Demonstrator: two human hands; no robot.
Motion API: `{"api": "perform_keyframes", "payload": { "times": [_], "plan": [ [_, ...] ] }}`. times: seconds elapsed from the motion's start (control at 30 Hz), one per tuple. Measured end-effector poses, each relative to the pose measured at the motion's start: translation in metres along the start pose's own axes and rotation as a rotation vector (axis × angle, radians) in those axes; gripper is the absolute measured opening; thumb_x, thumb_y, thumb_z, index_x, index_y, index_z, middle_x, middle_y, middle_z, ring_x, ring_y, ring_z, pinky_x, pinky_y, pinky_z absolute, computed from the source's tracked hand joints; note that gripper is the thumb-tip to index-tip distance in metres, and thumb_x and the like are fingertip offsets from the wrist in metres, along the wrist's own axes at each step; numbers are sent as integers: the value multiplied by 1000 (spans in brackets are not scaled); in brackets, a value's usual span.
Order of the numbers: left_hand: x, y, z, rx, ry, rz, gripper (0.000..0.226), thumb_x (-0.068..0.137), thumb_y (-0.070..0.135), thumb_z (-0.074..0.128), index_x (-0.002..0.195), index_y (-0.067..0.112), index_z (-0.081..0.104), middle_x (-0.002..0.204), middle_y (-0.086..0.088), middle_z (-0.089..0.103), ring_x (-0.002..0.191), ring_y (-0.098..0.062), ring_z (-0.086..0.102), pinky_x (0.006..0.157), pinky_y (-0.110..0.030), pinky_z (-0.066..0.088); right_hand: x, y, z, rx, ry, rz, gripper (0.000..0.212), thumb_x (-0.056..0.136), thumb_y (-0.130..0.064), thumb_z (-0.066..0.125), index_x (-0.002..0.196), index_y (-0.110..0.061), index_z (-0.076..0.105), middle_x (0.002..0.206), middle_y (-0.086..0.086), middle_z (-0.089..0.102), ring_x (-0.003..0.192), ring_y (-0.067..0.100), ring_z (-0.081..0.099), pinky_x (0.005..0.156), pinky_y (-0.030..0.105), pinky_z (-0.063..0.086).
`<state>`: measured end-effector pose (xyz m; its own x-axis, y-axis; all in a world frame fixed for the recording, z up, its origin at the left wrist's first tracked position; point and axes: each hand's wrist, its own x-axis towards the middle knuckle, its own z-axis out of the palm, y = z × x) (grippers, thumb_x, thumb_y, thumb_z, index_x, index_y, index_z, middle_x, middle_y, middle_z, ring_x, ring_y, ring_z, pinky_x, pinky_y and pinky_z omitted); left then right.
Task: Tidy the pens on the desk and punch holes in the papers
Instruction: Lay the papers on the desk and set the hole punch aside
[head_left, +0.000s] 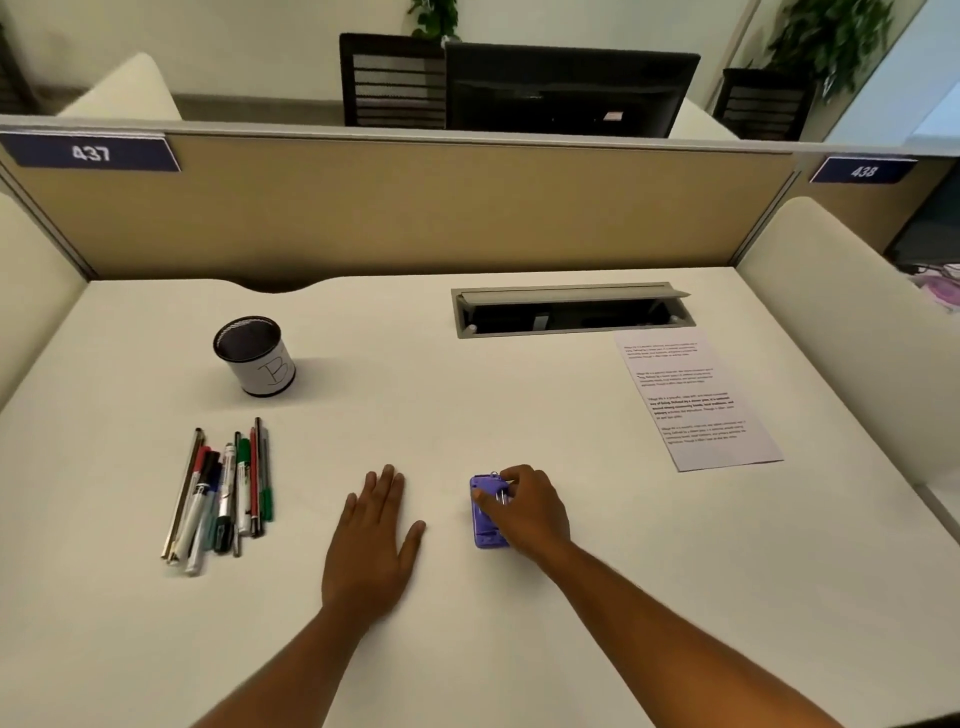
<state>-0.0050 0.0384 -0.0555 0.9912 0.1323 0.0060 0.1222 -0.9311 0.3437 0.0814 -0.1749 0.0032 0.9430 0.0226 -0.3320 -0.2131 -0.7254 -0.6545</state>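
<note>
Head view, the only one you have: your right hand sits at about 5 o'clock on the desk, fingers curled over the top of the purple hole punch and thumb against its near-left side, so you are gripping it from above. That hold looks suited to lifting or sliding it; it stands flat on the desk, well apart from the paper. Your left hand lies palm down at 6 o'clock, fingers straight and close together, thumb spread out to the right, holding nothing. It reads as a steadying rest.

The printed paper lies flat at 2 o'clock, angled a little, just in front of the open cable tray. No holes show along its edges, though the print is too small to read. To punch it, you will probably need to bring the punch to the sheet or the sheet to the punch.

The pens lie in a loose, roughly parallel bundle at 8 o'clock, touching one another, none in the pen cup. That cup stands upright at 10 o'clock, near the bundle, marked with a handwritten letter, and looks empty from here. Judging by this layout, neither half of your task is done yet.
</note>
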Motion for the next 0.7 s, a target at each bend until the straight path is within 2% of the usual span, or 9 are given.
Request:
{"api": "perform_keyframes", "payload": {
  "times": [0.23, 0.47, 0.57, 0.7],
  "plan": [
    [1, -2, 0, -28, 16, -1, 70, 99, 54, 34, 158, 23, 11, 166, 9, 6, 153, -8, -2, 124, -33, 7, -1, -1, 4, 4, 30, 36, 52, 69, -61, 78, 107, -32, 57, 109, -12, 59, 90, 8, 62, 73, 26, 49],
    [1, -3, 0, -59, 26, 4, 70, 98, 52, 36, 158, 23, 14, 166, 8, 9, 153, -8, 0, 124, -34, 9, 5, -15, 17, -122, 50, 92, 71, 55, -54, 86, 107, -30, 46, 108, -7, 49, 97, 16, 60, 76, 34, 54],
    [1, -4, 0, -65, 33, 3, 70, 98, 52, 37, 158, 23, 15, 166, 8, 9, 153, -9, 0, 124, -34, 10, 5, -15, 18, -127, 40, 85, 81, 49, -65, 87, 108, -32, 43, 110, -7, 47, 99, 15, 56, 76, 33, 53],
    [1, -3, 0, -74, 34, -1, 70, 98, 53, 36, 158, 23, 14, 166, 9, 9, 153, -9, 0, 124, -34, 10, 5, -12, 14, -98, 37, 76, 79, 57, -64, 86, 115, -28, 47, 114, -6, 52, 100, 16, 60, 82, 34, 56]
  ]
}}
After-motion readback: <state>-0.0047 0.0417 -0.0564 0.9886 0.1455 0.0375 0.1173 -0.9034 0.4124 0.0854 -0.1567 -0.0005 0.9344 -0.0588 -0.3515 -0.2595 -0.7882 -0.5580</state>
